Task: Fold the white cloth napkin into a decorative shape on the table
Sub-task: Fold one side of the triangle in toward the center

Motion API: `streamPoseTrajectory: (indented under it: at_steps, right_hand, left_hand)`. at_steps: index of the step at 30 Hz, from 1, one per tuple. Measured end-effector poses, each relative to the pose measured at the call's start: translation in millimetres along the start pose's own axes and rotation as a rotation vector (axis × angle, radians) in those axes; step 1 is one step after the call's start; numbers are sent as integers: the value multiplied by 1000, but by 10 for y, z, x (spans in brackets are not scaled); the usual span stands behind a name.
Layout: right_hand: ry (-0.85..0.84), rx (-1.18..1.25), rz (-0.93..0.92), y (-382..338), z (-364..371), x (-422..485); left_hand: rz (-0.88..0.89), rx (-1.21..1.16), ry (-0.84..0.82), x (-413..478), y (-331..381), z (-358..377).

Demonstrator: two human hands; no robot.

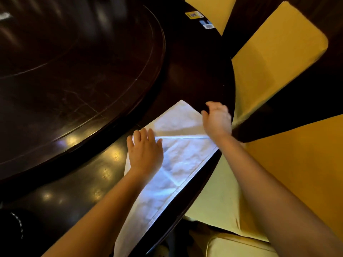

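The white cloth napkin (178, 164) lies flat along the near edge of the dark wooden table (194, 75), with one corner folded over and pointing away from me. My left hand (145, 152) rests palm down on the napkin's left part, fingers spread. At the napkin's right edge, by the table rim, my right hand (216, 118) has its fingers curled; it looks pinched on the cloth's edge, though blur hides the grip.
A raised round turntable (74, 62) fills the table's middle, to the left of the napkin. Yellow-covered chairs (278, 52) stand around the right side. Two small cards (194, 15) lie at the table's far edge. A dark object (13, 227) sits at the lower left.
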State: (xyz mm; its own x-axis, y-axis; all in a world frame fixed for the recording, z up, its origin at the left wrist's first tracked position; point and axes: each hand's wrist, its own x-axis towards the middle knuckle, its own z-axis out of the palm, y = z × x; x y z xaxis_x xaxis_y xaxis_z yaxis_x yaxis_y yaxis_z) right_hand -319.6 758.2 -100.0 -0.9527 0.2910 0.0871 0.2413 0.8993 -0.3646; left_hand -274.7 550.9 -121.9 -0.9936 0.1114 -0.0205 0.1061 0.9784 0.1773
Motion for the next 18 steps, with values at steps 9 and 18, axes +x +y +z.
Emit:
streamPoseTrajectory:
  at_steps: [9, 18]
  right_hand:
    - [-223, -183, -402, -331, 644, -477]
    - [-192, -204, -58, 497, 246, -533]
  left_hand:
    - [281, -22, -8, 151, -347, 205]
    - [304, -67, -9, 152, -383, 220]
